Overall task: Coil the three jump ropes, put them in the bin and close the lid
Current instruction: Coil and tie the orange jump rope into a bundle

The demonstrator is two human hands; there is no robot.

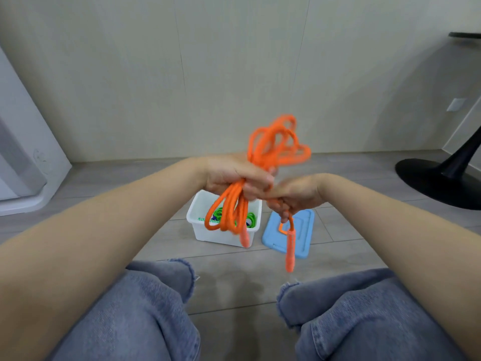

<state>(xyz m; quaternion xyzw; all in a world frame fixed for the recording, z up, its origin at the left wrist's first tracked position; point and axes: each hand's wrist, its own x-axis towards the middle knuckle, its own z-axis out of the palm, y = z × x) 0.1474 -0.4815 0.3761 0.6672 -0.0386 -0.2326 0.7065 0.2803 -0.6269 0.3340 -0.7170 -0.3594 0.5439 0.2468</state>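
Gripped mid-bundle by the left hand (235,178), fingers curled tight round it, the bright orange woven-cord jump rope (276,144) sits in folded loops fanning above the fist and hanging below it, held up over the white open-top plastic bin (200,230). Right hand (294,196) pinches the free tail just beside the left fist, with one orange moulded handle (289,252) dangling under it; second orange handle (244,238) hangs off the lower loops, blurred. Judging by the drape, rope looks light, soft and floppy, loops likely to spring apart if released, so best hold is the bundle's waist, handles being the only stiff parts. Bin on the floor holds a green coiled rope (251,217) plus something blue, too small to tell. Light-blue rectangular plastic lid (304,230) lies flat on the floor just right of the bin, not on it. Floor is grey wood-look planks (234,290); beige panelled wall (234,74) behind; white appliance (23,157) far left; black pedestal table base (440,178) far right. Knees in frayed blue jeans (145,308) at bottom.
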